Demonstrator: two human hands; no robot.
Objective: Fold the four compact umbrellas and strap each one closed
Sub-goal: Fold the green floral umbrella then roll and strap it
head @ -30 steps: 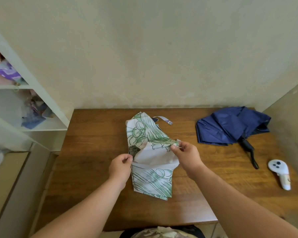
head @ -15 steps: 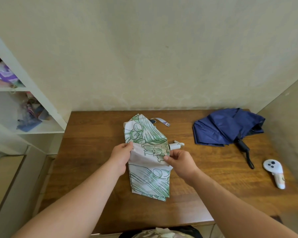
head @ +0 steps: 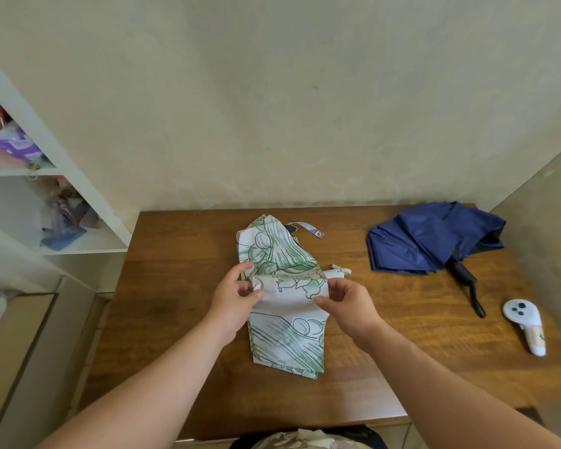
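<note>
Your left hand [head: 237,298] and right hand [head: 347,303] had shifted inward, both pinching the white, green-leaf-printed fabric umbrella [head: 285,306] left of the navy umbrella [head: 431,241], tightening its fold.

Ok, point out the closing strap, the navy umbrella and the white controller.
closing strap [head: 309,229]: head view, middle of the pale band.
navy umbrella [head: 428,241]: head view, crumpled canopy fabric.
white controller [head: 521,312]: head view, round button face.

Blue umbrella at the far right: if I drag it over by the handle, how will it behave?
The blue umbrella lies unstrapped, its canopy loose and crumpled, so the fabric will probably flop and trail. The black handle looks rigid, likely the firmest grip. On the smooth wooden table it should slide rather than roll, bunched as it is.
</note>
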